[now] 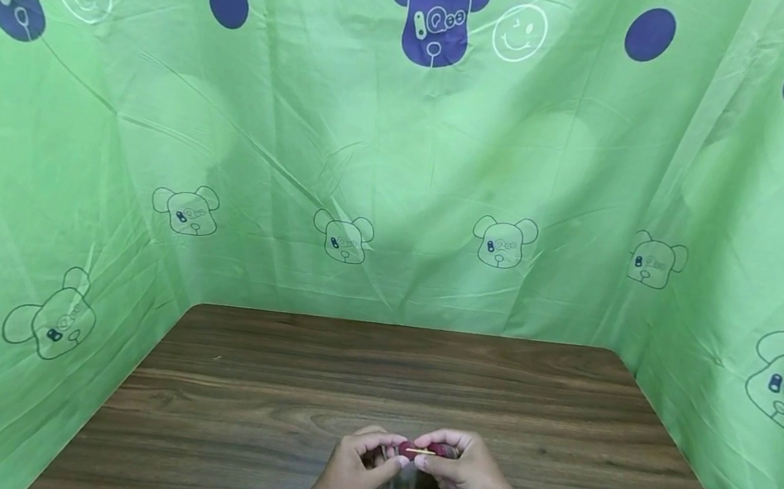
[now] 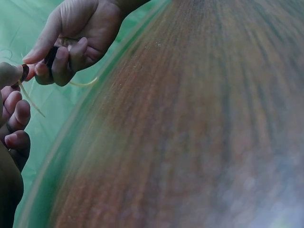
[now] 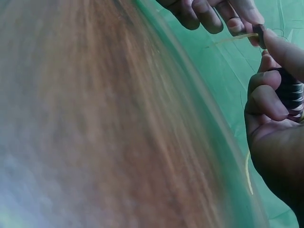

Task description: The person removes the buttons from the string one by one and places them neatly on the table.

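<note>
Both hands are working close together just above the near edge of the table (image 1: 419,374). The left hand (image 1: 355,473) is curling its fingers inward and pinching a small dark red bead (image 1: 406,449) between thumb and forefinger. The right hand (image 1: 462,467) is curling its fingers round a second dark red piece (image 1: 442,449), which is sitting immediately to the right of the bead. A thin pale cord (image 1: 421,452) is running across the narrow gap between the two hands, joining bead and piece.

In the left wrist view, the left thumb tip (image 2: 9,73) is pressing the bead (image 2: 24,72) at the frame's left edge, and the cord (image 2: 31,99) is trailing down from it. The right hand (image 2: 76,33) is appearing above, gripping its dark piece (image 2: 51,56) with a loose end of cord hanging below the fingers.

In the right wrist view, the right hand (image 3: 273,102) is closing round a dark ridged piece (image 3: 290,92), while the left hand (image 3: 211,12) is holding the bead (image 3: 259,31) just above it, with the cord (image 3: 232,38) extending leftward from the bead.

A green printed cloth (image 1: 405,154) is hanging beyond and to both sides of the hands, enclosing the table on three sides. Whether the cord is passing through the ridged piece cannot be determined.
</note>
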`<state>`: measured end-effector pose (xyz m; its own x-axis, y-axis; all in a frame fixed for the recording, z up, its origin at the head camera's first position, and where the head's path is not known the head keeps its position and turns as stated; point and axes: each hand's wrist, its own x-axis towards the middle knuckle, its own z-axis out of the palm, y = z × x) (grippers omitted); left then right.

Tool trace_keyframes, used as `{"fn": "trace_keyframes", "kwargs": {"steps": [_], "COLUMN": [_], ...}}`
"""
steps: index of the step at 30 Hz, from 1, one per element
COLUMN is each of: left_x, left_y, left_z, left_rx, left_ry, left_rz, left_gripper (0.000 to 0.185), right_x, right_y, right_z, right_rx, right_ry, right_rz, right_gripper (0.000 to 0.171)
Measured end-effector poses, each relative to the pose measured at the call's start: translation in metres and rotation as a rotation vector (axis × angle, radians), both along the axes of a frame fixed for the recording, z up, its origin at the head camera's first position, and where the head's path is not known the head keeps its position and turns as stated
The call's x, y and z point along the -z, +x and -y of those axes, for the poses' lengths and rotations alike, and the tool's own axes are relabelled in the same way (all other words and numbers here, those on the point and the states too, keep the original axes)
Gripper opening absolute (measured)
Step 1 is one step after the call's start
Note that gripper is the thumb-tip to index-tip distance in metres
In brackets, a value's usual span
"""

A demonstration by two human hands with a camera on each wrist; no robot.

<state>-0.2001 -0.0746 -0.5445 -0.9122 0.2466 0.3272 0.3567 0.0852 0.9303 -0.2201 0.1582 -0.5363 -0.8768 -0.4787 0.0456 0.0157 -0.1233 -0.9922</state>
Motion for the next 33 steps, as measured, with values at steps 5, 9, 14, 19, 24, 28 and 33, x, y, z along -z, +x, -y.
{"fn": "trace_keyframes", "kwargs": {"steps": [5,9,14,19,24,28,33], "left_x": [0.002,0.002,0.003,0.007,0.008,0.011,0.013], "left_y": [-0.001,-0.002,-0.005,-0.01,-0.015,-0.018,-0.023], "left_z": [0.001,0.002,0.006,0.011,0.015,0.019,0.024], "left_rx": [-0.017,-0.014,-0.034,-0.05,-0.065,-0.083,-0.13], "left_ry": [0.03,0.039,0.042,0.066,0.081,0.085,0.064], "left_rz": [-0.042,-0.049,-0.047,-0.102,-0.098,-0.113,-0.163], "left_gripper": [0.02,0.021,0.02,0.02,0.022,0.023,0.024], "right_x": [0.0,0.0,-0.003,-0.004,-0.004,-0.004,-0.004], "right_y": [-0.001,-0.001,0.0,-0.002,-0.003,-0.003,-0.003], "right_z": [-0.001,-0.002,-0.003,-0.005,-0.006,-0.008,-0.009], "right_rx": [0.008,0.023,0.083,0.128,0.166,0.171,0.172], "right_ry": [0.006,0.012,0.042,0.055,0.024,0.003,0.005], "right_rz": [-0.003,-0.021,-0.001,0.012,0.016,0.002,-0.012], "right_gripper": [0.031,0.032,0.032,0.029,0.016,0.02,0.027]}}
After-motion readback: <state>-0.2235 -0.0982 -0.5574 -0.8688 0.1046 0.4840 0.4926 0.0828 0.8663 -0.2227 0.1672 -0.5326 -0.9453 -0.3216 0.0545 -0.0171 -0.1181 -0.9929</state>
